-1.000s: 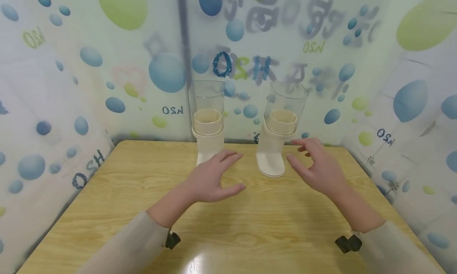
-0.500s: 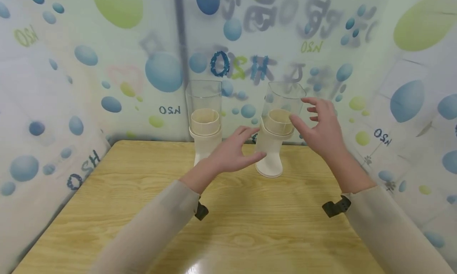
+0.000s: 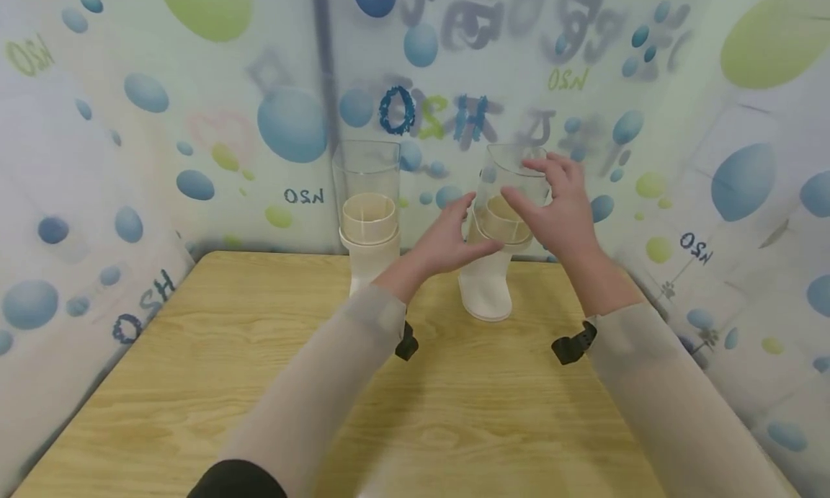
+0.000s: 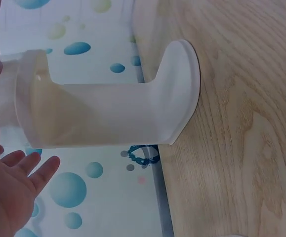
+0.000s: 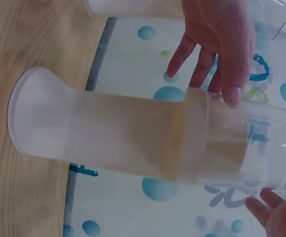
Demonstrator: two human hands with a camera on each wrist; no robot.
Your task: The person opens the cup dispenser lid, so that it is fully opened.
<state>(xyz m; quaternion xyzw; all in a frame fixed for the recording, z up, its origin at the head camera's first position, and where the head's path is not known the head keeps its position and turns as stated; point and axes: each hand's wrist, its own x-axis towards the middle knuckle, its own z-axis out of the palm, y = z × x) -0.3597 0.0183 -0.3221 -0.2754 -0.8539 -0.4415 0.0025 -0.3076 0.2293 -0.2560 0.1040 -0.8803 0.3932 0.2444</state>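
Note:
Two white stands with rounded feet each bear a clear open-topped container. Both hands are around the right-hand one, stand [image 3: 486,289] and clear container [image 3: 496,177]. My left hand [image 3: 447,246] is at the left of its ring, thumb in front and fingers loosely spread. Higher up, my right hand [image 3: 560,206] is at the container's right side, fingertips near the rim and bent a little. In the right wrist view the left thumb overlaps the container's lower edge beside the stand [image 5: 123,133]. The left wrist view shows the stand [image 4: 108,113] upright, foot on the table.
The other white stand [image 3: 371,264] with its clear container [image 3: 366,159] is to the left, partly behind my left forearm. Patterned fabric walls [image 3: 292,127] enclose the wooden table [image 3: 259,368] behind and at both sides. A dark round object [image 3: 236,480] shows at the bottom edge.
Both hands have moved forward and up to the right-hand stand and container. The left hand came in from the left, the right hand rose along the right side. The stands have stayed put.

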